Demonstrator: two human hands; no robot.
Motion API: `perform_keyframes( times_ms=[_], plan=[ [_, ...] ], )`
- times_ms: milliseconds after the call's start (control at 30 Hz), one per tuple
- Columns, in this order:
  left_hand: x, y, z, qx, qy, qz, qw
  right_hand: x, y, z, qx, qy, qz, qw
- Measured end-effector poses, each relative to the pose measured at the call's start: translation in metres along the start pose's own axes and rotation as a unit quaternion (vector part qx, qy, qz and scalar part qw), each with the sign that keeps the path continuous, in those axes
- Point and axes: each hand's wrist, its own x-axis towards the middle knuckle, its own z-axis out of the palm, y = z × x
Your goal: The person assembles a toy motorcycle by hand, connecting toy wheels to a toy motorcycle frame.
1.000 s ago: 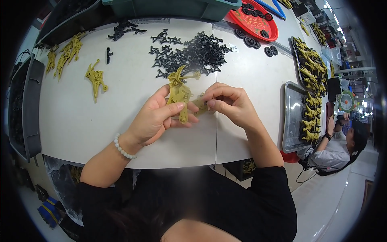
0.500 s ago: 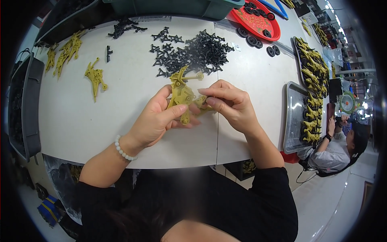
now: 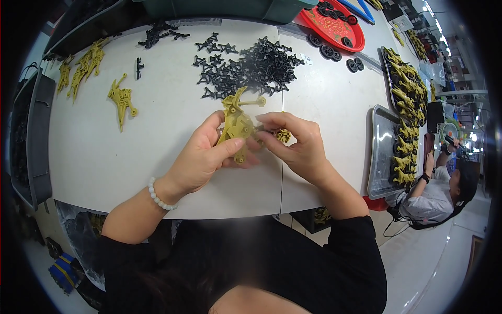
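My left hand (image 3: 201, 152) grips an olive-yellow plastic toy frame (image 3: 236, 125) upright over the table, thumb across its front and fingers behind. A thin arm with a knobbed end juts from its top toward the right. At the frame's right side my right hand (image 3: 295, 138) is closed, thumb and index finger pinched together. A small dark bit shows near those fingertips, but haze and the fingers hide its kind. Partly behind the right fingers, another yellow plastic piece (image 3: 283, 136) shows; whether the hand holds it is unclear.
A heap of black plastic parts (image 3: 261, 68) lies beyond my hands. More yellow frames (image 3: 122, 99) lie left. Black wheels (image 3: 328, 51) sit by a red tray (image 3: 358, 39). At right, metal trays (image 3: 380, 152) hold yellow assemblies, with a seated person (image 3: 431, 193) beyond.
My right hand has shifted slightly left, its fingertips now closer to the frame. More of the yellow piece behind the fingers shows. The left hand stays nearly still.
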Motion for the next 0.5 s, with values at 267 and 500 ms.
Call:
perform_keyframes(
  times_ms=[267, 500],
  plan=[
    [-0.0007, 0.0003, 0.001, 0.021, -0.002, -0.002, 1.0, 0.0026, 0.0013, -0.0035, -0.088, 0.036, -0.114, 0.989],
    [-0.0027, 0.002, 0.0052, 0.033, 0.008, -0.002, 0.999, 0.0018, 0.0009, -0.0007, -0.14, 0.042, -0.16, 0.976]
  ],
)
